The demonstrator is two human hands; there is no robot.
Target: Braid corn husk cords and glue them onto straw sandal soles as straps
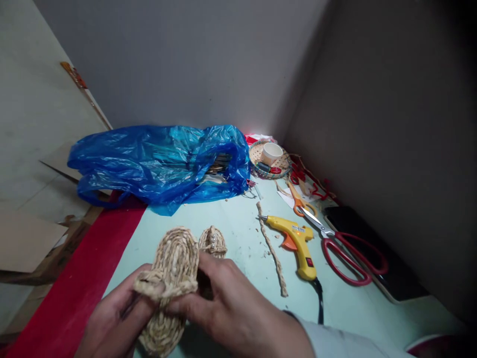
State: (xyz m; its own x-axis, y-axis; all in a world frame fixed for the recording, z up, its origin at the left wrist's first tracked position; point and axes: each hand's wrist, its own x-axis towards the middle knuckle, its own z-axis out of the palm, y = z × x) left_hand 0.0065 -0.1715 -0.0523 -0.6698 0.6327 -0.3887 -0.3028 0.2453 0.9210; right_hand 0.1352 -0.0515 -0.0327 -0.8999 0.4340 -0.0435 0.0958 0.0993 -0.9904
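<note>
A small sandal of coiled straw braid (177,253) is held up between my two hands, its sole tilted toward me and a braided strap crossing its middle. My left hand (119,315) grips the left edge, with fingers at the strap's left end. On the other side my right hand (231,303) pinches the right edge, thumb against the strap and fingers behind the sole. Just beyond lies a second straw sandal (213,240), partly hidden by my right hand and the first sandal.
Right of my hands lie a straw braid (274,253), a yellow glue gun (296,238), orange-handled scissors (298,200), red-handled scissors (346,256) and a black phone-like slab (402,278). At the back are a blue plastic bag (160,159) and a woven basket (257,166) holding a white cup (272,153).
</note>
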